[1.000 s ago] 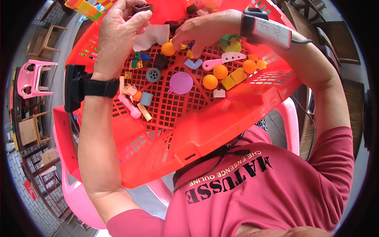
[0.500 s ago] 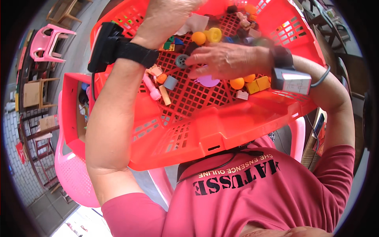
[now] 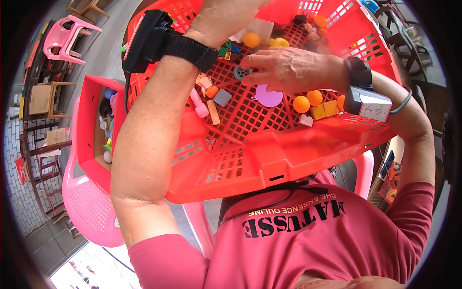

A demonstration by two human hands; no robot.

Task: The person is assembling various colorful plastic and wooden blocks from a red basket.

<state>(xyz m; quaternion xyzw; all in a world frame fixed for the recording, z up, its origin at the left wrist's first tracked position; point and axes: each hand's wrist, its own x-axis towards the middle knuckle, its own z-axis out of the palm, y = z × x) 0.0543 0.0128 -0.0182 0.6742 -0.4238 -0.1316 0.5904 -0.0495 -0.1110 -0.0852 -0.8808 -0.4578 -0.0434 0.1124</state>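
A large red plastic basket (image 3: 240,185) with a lattice floor holds small toys. My right hand (image 3: 296,70) hovers over its middle, palm down, fingers stretched and apart, holding nothing that I can see. Its fingertips are beside a grey toy wheel (image 3: 241,72). Just below them lies a purple disc (image 3: 269,96). My left hand (image 3: 228,19) reaches over the far left part of the basket, and its fingers are cut off by the upper edge. Near it are a white sheet-like piece (image 3: 262,30), an orange ball (image 3: 250,40) and green and blue blocks (image 3: 226,50).
Near the basket's left side lie a pink toy (image 3: 198,102), a grey block (image 3: 222,98) and a tan stick (image 3: 213,112). Yellow blocks (image 3: 325,110) and orange balls (image 3: 301,104) lie at right. A red box (image 3: 91,130) of toys stands on a pink chair (image 3: 91,212).
The whole view has shifted a little to the right. My right hand has moved slightly away from the purple disc, which shows more fully. My left hand stays at the far left part.
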